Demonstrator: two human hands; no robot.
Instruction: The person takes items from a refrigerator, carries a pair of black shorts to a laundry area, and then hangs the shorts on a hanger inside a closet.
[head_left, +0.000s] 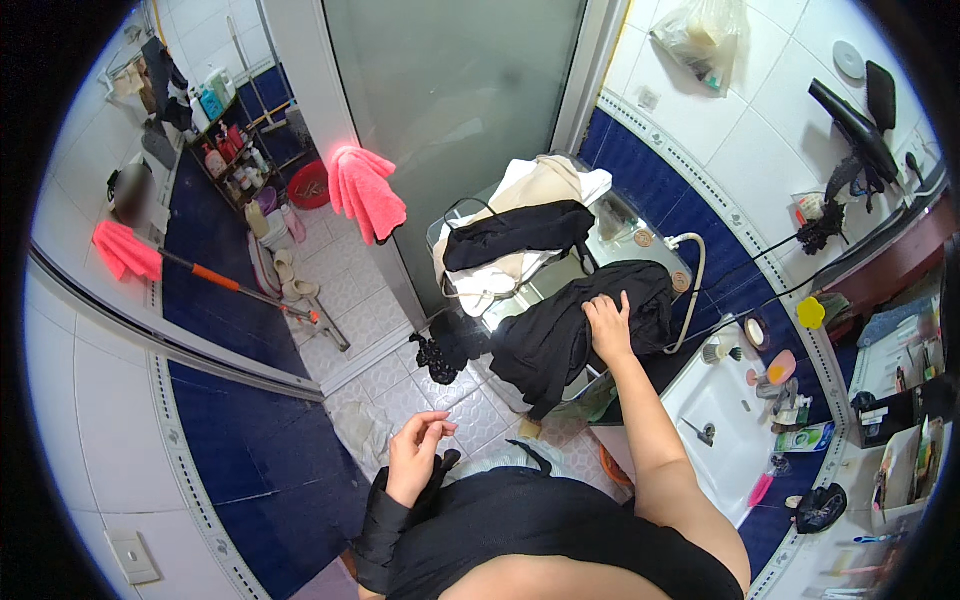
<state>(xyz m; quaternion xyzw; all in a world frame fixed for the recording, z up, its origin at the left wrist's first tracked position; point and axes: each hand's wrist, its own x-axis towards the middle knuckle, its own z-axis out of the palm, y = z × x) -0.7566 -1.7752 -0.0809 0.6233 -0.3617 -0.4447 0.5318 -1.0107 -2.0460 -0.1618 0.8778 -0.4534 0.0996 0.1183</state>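
My right hand (609, 324) rests on a dark, rumpled black garment (547, 345), its fingers spread over the cloth. That garment lies across the front of a top-loading washing machine (622, 225) with round knobs. Behind it, a black strapped garment (517, 236) lies on a heap of white and beige clothes (551, 184). Lower down, near my waist, my left hand (418, 454) hovers with its fingers loosely bent and nothing visible in them. Black fabric (382, 517) wraps my left forearm. Black lacy cloth (436, 361) hangs at the machine's left front corner.
A white washbasin (720, 427) stands to the right, toiletries along its back edge. A pale hose (703, 285) curves beside the machine. Left of it are a frosted glass door (457, 112), a pink towel (367, 191) and a mirrored panel. A hair dryer (851, 124) hangs on the wall.
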